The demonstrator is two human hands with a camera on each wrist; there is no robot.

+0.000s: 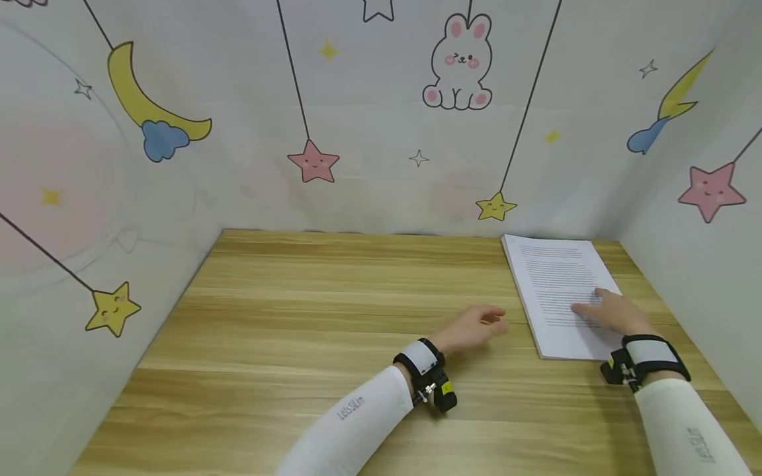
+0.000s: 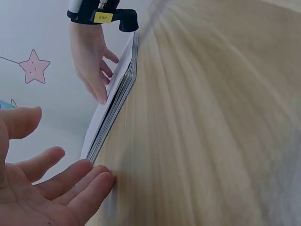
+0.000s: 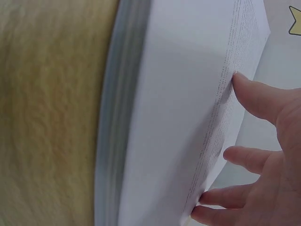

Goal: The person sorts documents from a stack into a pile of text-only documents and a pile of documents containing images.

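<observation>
A thick stack of printed paper (image 1: 559,277) lies at the right of the wooden table, its top sheet covered in lines of text. My right hand (image 1: 619,314) is over the right side of the stack, fingers spread; in the right wrist view its thumb and fingertips (image 3: 240,84) are right at the top sheet. To the left of the stack, my left hand (image 1: 473,327) hovers close over the table with loosely bent fingers and nothing in them. The stack's layered edge (image 2: 117,99) shows beyond the left fingers in the left wrist view.
The wooden table (image 1: 333,297) stretches left and toward me. Behind it and at both sides hang pale cloth walls (image 1: 381,119) printed with stars, a moon and a rabbit. Each wrist wears a strapped black camera (image 1: 443,393).
</observation>
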